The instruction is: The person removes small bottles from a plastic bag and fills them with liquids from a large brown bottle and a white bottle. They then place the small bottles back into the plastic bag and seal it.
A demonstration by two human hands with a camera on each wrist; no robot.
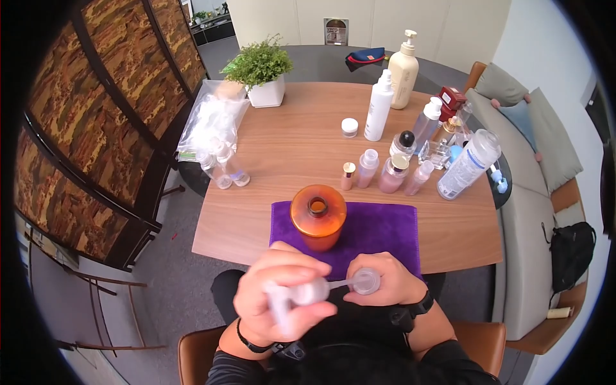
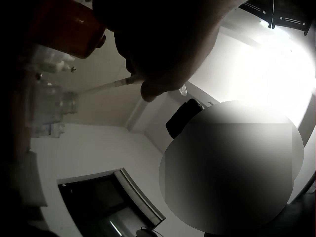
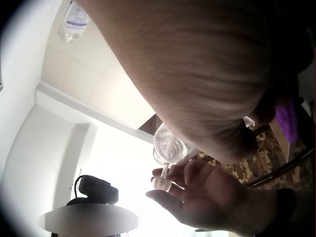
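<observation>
In the head view my left hand (image 1: 276, 295) holds a whitish pump head (image 1: 308, 292), blurred, between thumb and fingers. Its thin dip tube (image 1: 340, 283) points right, its end at the mouth of a small clear bottle (image 1: 366, 281). My right hand (image 1: 394, 279) grips that bottle, its opening facing up toward my head. The left wrist view shows the tube (image 2: 106, 87) reaching toward the clear threaded neck (image 2: 69, 102). Beyond both hands, an uncapped amber bottle (image 1: 319, 218) stands on a purple towel (image 1: 378, 234).
Several cosmetic bottles, among them a pink one (image 1: 393, 174) and a large clear one (image 1: 470, 165), crowd the table's right. A white jar (image 1: 349, 127) sits behind. At left lie small empty-looking bottles (image 1: 224, 168), a plastic bag (image 1: 215, 119) and a potted plant (image 1: 264, 67).
</observation>
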